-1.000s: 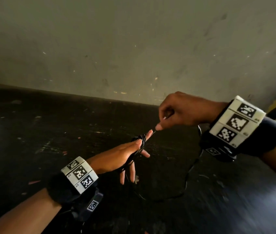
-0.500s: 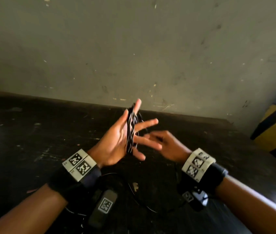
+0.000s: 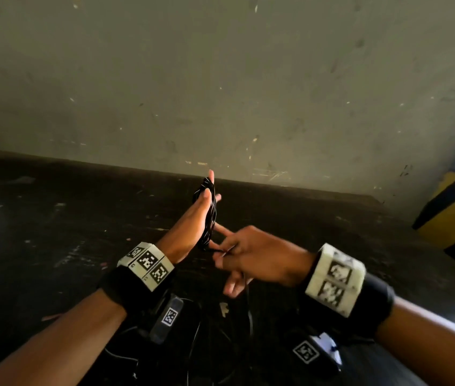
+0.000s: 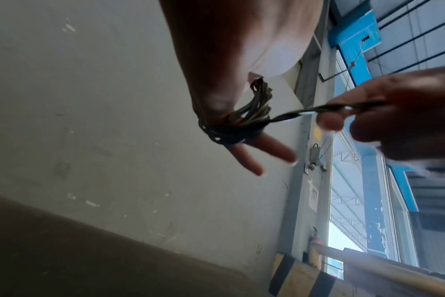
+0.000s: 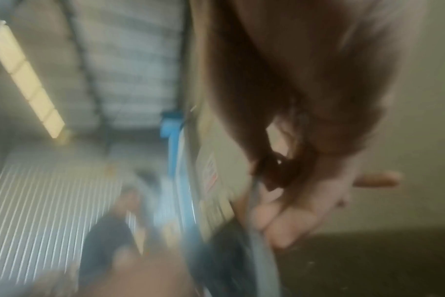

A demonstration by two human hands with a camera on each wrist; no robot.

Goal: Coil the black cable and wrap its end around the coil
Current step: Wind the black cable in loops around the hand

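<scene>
The black cable is wound in several loops around my left hand, which is held upright above the dark table with its fingers straight and spread. The left wrist view shows the coil circling the base of those fingers. My right hand sits just right of the left palm and pinches the free strand between thumb and fingers, pulled taut from the coil. The rest of the cable trails down from that pinch toward the table. The right wrist view is blurred by motion.
A dark, scuffed table runs below both hands, with a grey wall right behind it. A yellow and black striped post stands at the right edge. Thin loose wires lie on the table under my wrists.
My left hand rose from flat to upright with the coil on it. My right hand swung from above right down under the left palm, carrying the strand around.
</scene>
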